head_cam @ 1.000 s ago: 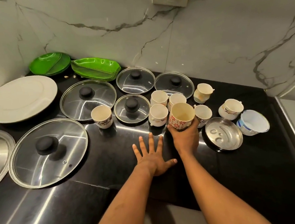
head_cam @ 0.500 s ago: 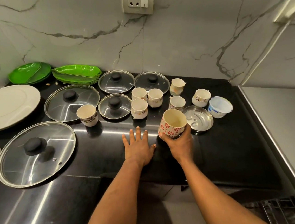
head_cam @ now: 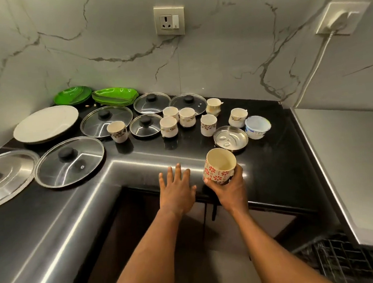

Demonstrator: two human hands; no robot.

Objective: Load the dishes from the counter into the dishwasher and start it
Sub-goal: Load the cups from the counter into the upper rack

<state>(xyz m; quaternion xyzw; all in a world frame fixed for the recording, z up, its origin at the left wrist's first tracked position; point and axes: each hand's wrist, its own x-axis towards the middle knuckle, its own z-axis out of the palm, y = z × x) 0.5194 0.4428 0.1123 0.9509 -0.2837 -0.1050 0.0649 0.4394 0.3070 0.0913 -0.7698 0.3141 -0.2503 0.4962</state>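
The right hand's fingers (head_cam: 239, 171) and thumb are curling round the lower half of the red-flowered cup (head_cam: 219, 166) and gripping it. The cup is tilting a little, with its mouth facing up, at the counter's front edge. The right hand (head_cam: 229, 189) is hiding its base, so whether it is resting on the surface cannot be told.

The left hand's fingers (head_cam: 178, 171) are lying straight and slightly spread, holding nothing. Their tips are reaching over the same front edge, near the inner corner of the black counter (head_cam: 273, 169). Whether the left hand (head_cam: 177, 188) is pressing on the edge or hanging just above it is unclear.

Just behind the cup a steel dish (head_cam: 230, 137) is lying flat. A white tub (head_cam: 257, 127) is leaning beside it, toward the right edge.

Farther back, small cups (head_cam: 209, 125) are standing in a loose group at mid-surface, their prints too small to read. Glass lids (head_cam: 69, 161) with black knobs are spreading toward the back left corner. There, green plates (head_cam: 115, 96) are sitting stacked against the wall, next to a white plate (head_cam: 46, 124).

At the left, a steel lid (head_cam: 3, 177) is running out of the picture. Below the right edge, a dark wire rack (head_cam: 344, 260) is showing only in part, cut off and hard to make out.
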